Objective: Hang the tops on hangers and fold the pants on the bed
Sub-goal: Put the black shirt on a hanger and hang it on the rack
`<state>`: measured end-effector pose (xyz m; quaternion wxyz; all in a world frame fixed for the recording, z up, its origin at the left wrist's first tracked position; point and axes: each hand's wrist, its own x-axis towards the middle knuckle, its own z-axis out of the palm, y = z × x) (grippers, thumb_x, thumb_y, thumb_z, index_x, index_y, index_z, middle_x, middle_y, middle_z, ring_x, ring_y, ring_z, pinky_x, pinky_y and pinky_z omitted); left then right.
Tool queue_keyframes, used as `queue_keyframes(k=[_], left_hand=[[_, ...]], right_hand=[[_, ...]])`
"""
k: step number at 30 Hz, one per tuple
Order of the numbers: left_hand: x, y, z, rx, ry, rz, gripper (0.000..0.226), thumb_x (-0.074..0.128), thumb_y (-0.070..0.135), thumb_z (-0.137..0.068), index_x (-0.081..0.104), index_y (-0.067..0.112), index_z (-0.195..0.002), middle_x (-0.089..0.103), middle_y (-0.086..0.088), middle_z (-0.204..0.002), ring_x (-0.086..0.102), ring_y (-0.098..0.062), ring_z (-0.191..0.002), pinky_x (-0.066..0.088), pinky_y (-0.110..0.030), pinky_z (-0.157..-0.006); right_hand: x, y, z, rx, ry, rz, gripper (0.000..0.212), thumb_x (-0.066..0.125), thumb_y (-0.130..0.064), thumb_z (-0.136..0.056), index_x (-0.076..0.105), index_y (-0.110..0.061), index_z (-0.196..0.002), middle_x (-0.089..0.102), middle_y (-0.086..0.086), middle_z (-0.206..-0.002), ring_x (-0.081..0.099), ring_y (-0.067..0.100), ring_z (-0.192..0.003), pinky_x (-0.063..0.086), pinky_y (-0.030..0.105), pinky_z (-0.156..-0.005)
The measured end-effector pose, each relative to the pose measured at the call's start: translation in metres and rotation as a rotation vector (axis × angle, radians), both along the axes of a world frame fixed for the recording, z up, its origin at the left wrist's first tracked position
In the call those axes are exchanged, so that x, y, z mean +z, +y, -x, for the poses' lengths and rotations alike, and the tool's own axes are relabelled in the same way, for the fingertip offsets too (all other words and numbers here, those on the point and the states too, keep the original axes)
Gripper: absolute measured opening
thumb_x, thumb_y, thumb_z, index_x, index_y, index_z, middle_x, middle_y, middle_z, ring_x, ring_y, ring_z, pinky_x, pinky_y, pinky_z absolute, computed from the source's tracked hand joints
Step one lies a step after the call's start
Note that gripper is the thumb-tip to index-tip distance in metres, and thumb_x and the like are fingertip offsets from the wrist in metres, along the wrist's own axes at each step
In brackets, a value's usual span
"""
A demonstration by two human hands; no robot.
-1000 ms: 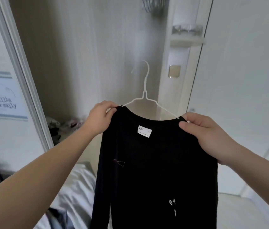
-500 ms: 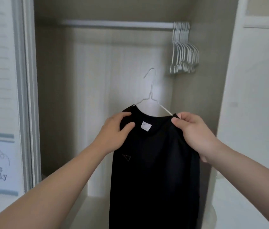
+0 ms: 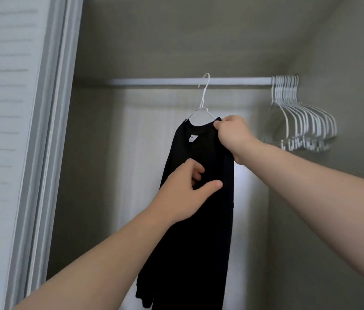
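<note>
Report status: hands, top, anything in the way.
Right hand pinches shoulder of black top; left hand against its front, grip unclear. Hanger hook at rod, seating unclear. Spare hangers bunched right, clear.

The black top (image 3: 199, 209) is soft, matt cloth that gives back almost no light. The small label (image 3: 192, 138) inside its neck is smooth and white. Its hanger (image 3: 203, 101) is thin wire with a smooth white coating, as are the spare hangers (image 3: 299, 117) at the far right. The rail (image 3: 154, 81) is smooth, white and faintly glossy; whether metal or plastic cannot be told. The closet walls (image 3: 176, 41) look matt and flat. The door (image 3: 2, 108) on the left is matt white with horizontal ribs.
</note>
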<state>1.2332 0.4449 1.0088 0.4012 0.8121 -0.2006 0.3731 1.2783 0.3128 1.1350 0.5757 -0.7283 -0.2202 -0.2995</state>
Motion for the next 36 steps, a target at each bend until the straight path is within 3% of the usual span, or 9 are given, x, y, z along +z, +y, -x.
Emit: queue_keyframes(k=[3,9,15,18,23,25,30,33,36], left_hand=[[0.016,0.002,-0.026,0.142,0.012,-0.080,0.059,0.069,0.068,-0.070,0.047,0.032,-0.110,0.055,0.017,-0.106,0.056,-0.003,-0.093,0.051,-0.030,-0.083],[0.030,0.008,-0.080,0.361,-0.017,-0.213,0.019,0.056,0.018,-0.092,0.038,0.023,-0.098,0.052,0.003,-0.089,0.054,-0.021,-0.080,0.048,-0.037,-0.070],[0.023,0.037,-0.101,0.400,0.027,-0.177,0.005,0.053,0.015,-0.094,0.051,0.017,-0.099,0.058,-0.001,-0.094,0.059,-0.023,-0.085,0.053,-0.039,-0.078],[0.013,0.056,-0.102,0.454,0.047,-0.161,0.004,0.053,0.017,-0.097,0.051,0.015,-0.094,0.057,0.000,-0.090,0.055,-0.019,-0.079,0.045,-0.031,-0.069],[0.002,0.083,-0.089,0.549,-0.006,-0.100,0.018,0.050,0.013,-0.097,0.040,0.019,-0.083,0.052,0.003,-0.083,0.048,-0.016,-0.072,0.035,-0.029,-0.065],[0.002,0.094,-0.082,0.601,-0.013,-0.090,0.018,0.048,0.013,-0.098,0.040,0.019,-0.083,0.050,0.004,-0.086,0.050,-0.016,-0.076,0.040,-0.032,-0.069],[0.004,0.115,-0.063,0.672,-0.032,-0.057,0.013,0.046,0.022,-0.101,0.042,0.021,-0.089,0.052,0.003,-0.096,0.056,-0.021,-0.086,0.050,-0.044,-0.083],[-0.001,0.111,-0.051,0.608,-0.040,-0.028,0.024,0.047,0.052,-0.098,0.043,0.029,-0.101,0.056,0.009,-0.103,0.057,-0.006,-0.086,0.050,-0.036,-0.084],[-0.015,0.098,-0.043,0.537,0.035,-0.008,0.054,0.055,0.076,-0.078,0.037,0.041,-0.115,0.055,0.018,-0.119,0.062,-0.008,-0.102,0.052,-0.037,-0.090]], right_hand=[[0.032,0.021,-0.036,0.002,0.016,-0.024,0.025,0.047,-0.010,-0.096,0.039,-0.018,-0.074,0.038,0.006,-0.073,0.038,0.025,-0.068,0.031,0.032,-0.056],[0.074,0.045,-0.096,-0.031,0.017,-0.050,0.017,0.043,-0.008,-0.097,0.044,-0.013,-0.081,0.047,0.007,-0.085,0.044,0.026,-0.076,0.037,0.030,-0.058],[0.072,0.065,-0.133,0.011,0.085,-0.056,0.008,0.042,-0.005,-0.092,0.049,-0.009,-0.093,0.052,0.009,-0.086,0.046,0.026,-0.067,0.034,0.026,-0.054],[0.061,0.074,-0.137,0.032,0.097,-0.015,0.008,0.045,-0.007,-0.092,0.047,-0.010,-0.085,0.049,0.008,-0.079,0.047,0.025,-0.064,0.033,0.025,-0.050],[0.044,0.080,-0.114,0.091,0.045,0.168,0.017,0.052,-0.006,-0.090,0.062,0.002,-0.103,0.068,0.019,-0.102,0.071,0.037,-0.088,0.063,0.049,-0.069],[0.037,0.079,-0.098,0.055,0.013,0.305,0.017,0.052,-0.007,-0.089,0.061,0.000,-0.103,0.070,0.021,-0.095,0.074,0.040,-0.074,0.062,0.054,-0.059],[0.027,0.091,-0.074,-0.054,-0.131,0.453,0.015,0.049,-0.013,-0.092,0.055,0.001,-0.088,0.069,0.018,-0.057,0.069,0.033,-0.046,0.063,0.046,-0.059],[0.026,0.108,-0.076,0.001,-0.215,0.378,0.018,0.047,-0.015,-0.093,0.054,0.001,-0.092,0.070,0.020,-0.067,0.068,0.031,-0.045,0.063,0.045,-0.061],[0.024,0.125,-0.087,0.106,-0.218,0.290,0.019,0.050,-0.017,-0.093,0.057,0.000,-0.098,0.068,0.020,-0.091,0.071,0.034,-0.053,0.062,0.050,-0.061]])
